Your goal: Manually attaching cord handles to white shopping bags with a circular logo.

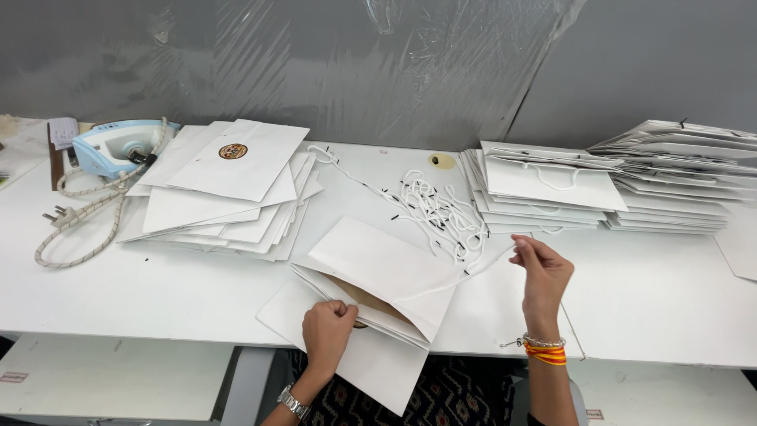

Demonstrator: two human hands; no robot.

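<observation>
A white paper bag [378,268] lies flat at the table's front edge, its mouth spread so the brown inside shows. My left hand [327,330] pinches the bag's near edge at the opening. My right hand [541,268] is raised to the right of the bag, fingers closed on a white cord [465,274] that runs from the bag's mouth up to the hand. A loose pile of white cords [438,211] with black tips lies just behind the bag.
A fanned stack of flat white bags [229,193] lies at the left, with a light blue iron [118,146] and its coiled cable [79,229] beyond. Stacks of corded bags [552,193] fill the right side. A plastic-covered grey wall [378,63] rises behind the white table [158,292].
</observation>
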